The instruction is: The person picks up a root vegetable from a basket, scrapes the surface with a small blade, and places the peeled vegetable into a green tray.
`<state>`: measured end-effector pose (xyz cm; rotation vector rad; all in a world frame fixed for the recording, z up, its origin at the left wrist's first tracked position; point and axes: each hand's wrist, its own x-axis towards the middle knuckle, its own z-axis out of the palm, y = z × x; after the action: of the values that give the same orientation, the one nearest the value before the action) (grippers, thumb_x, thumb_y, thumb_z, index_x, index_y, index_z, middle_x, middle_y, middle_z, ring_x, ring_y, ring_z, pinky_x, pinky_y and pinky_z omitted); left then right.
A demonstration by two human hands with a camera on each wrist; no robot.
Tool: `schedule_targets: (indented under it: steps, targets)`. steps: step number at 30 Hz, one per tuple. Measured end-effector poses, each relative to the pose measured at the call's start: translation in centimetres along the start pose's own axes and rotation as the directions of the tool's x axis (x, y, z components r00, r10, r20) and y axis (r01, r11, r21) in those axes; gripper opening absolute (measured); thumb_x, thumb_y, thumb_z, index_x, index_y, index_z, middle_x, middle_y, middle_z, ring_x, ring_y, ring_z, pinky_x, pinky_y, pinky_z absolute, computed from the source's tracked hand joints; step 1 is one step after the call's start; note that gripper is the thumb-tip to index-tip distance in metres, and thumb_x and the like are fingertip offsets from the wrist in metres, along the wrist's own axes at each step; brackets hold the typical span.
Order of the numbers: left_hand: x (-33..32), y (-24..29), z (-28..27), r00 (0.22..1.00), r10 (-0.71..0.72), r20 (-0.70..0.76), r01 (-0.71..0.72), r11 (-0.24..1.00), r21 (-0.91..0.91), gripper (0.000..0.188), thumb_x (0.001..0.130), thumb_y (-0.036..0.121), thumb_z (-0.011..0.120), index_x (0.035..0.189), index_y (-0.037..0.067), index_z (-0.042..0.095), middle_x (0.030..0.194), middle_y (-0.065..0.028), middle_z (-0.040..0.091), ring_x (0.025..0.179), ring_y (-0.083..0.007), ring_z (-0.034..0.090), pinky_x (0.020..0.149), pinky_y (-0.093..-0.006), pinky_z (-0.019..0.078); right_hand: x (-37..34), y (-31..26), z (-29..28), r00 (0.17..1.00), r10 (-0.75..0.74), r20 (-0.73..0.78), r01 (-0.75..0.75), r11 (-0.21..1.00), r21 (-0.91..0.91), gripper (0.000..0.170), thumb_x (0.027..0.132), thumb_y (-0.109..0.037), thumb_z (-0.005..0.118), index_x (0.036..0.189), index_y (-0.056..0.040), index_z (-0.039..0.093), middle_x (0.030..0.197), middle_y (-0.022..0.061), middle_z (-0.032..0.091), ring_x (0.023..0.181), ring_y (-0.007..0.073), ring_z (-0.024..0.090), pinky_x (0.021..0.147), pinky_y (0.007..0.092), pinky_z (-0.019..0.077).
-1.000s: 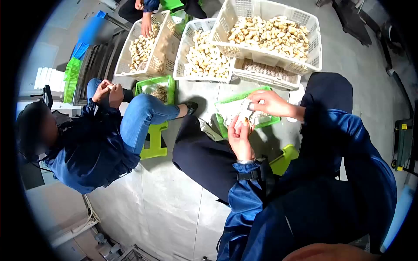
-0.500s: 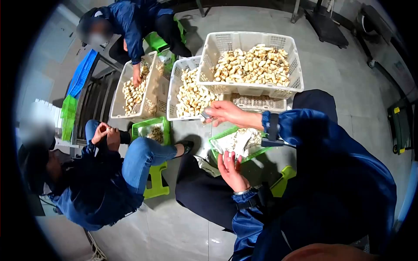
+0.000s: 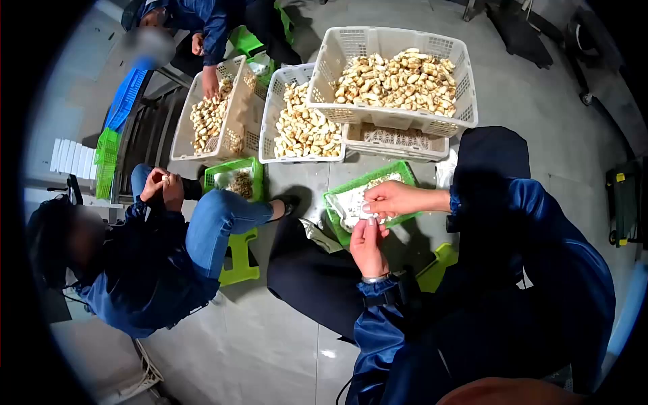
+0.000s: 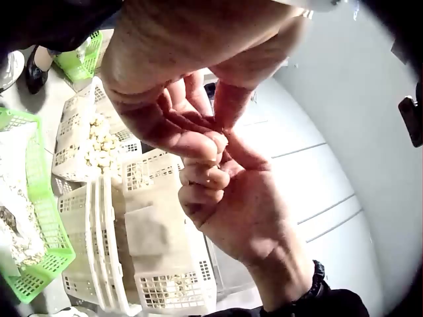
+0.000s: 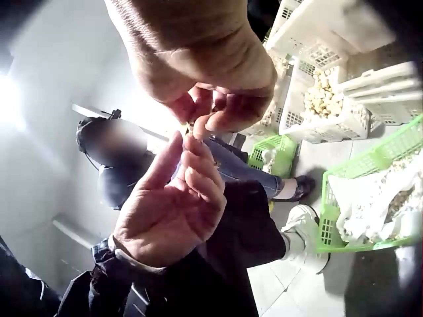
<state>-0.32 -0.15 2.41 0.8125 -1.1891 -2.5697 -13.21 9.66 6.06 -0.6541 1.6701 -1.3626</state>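
In the head view, my left hand [image 3: 368,248] and right hand [image 3: 399,198] meet fingertip to fingertip above a green basket [image 3: 336,228]. Between them they pinch a small pale piece [image 5: 190,129], mostly hidden by the fingers; I cannot tell its exact kind. The left wrist view has the left hand [image 4: 172,79] above and the right hand [image 4: 248,205] below, fingers curled together. White lining and pale bits [image 3: 351,205] fill the basket. Beyond it, crates hold many pale, brown-flecked mushroom-like pieces [image 3: 398,84].
White perforated crates [image 3: 391,116] stand stacked at the back, another crate [image 3: 268,148] beside them. One seated person [image 3: 155,256] works at the left, near a smaller green basket [image 3: 260,177]. Another person's hand [image 3: 210,82] reaches into the far-left crate. A green stool [image 3: 440,263] stands close by.
Half a second ago my right hand was out by the crates with a small grey metal thing, and my left hand was open. The right hand has come back, and both now pinch together.
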Motion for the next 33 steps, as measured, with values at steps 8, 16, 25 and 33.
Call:
schedule_targets:
  steps: [8, 16, 25, 33]
  targets:
    - [-0.2, 0.3, 0.3, 0.991, 0.048, -0.128, -0.050, 0.999, -0.011, 0.023, 0.089, 0.009, 0.059, 0.110, 0.000, 0.057, 0.094, -0.0057, 0.062, 0.078, -0.0106, 0.058, 0.066, -0.0228, 0.0504, -0.6, 0.7, -2.2, 0.962, 0.215, 0.168, -0.230, 0.970, 0.079, 0.025, 0.090, -0.023, 0.053, 0.075, -0.0036, 0.055, 0.067, 0.0024, 0.059, 0.056, 0.0075, 0.053, 0.049, 0.0227, 0.0411]
    - [1.4, -2.1, -2.8, 0.961, 0.261, -0.088, -0.185, 0.848, 0.497, 0.023, 0.085, 0.012, 0.064, 0.106, 0.003, 0.064, 0.116, -0.0145, 0.057, 0.103, -0.0212, 0.055, 0.088, -0.0311, 0.0437, 0.0, -1.4, -16.2, 0.923, 0.112, -0.368, -0.133, 0.991, -0.031, 0.014, 0.087, -0.011, 0.053, 0.078, 0.0000, 0.055, 0.070, 0.0078, 0.061, 0.058, 0.0132, 0.060, 0.052, 0.0261, 0.0509]
    - [1.0, 0.3, 0.6, 0.935, 0.349, -0.069, -0.223, 0.725, 0.652, 0.018, 0.086, 0.013, 0.062, 0.095, -0.001, 0.068, 0.115, -0.0165, 0.058, 0.107, -0.0210, 0.053, 0.091, -0.0317, 0.0414, 0.8, 3.9, -30.3, 0.726, 0.022, -0.687, -0.563, 0.593, -0.576, 0.018, 0.064, -0.013, 0.064, 0.057, 0.0006, 0.055, 0.054, 0.0110, 0.057, 0.055, 0.0218, 0.060, 0.055, 0.0376, 0.0464]
    - [1.8, -0.2, 1.9, 0.907, 0.368, -0.207, -0.173, 0.771, 0.613, 0.023, 0.084, 0.010, 0.065, 0.104, -0.001, 0.061, 0.122, -0.0112, 0.053, 0.104, -0.0189, 0.053, 0.088, -0.0304, 0.0437, 4.3, 8.2, -30.6, 0.736, 0.241, -0.633, -0.665, 0.430, -0.610, 0.015, 0.055, -0.014, 0.062, 0.058, 0.0003, 0.066, 0.056, 0.0168, 0.061, 0.054, 0.0286, 0.062, 0.052, 0.0404, 0.0494]
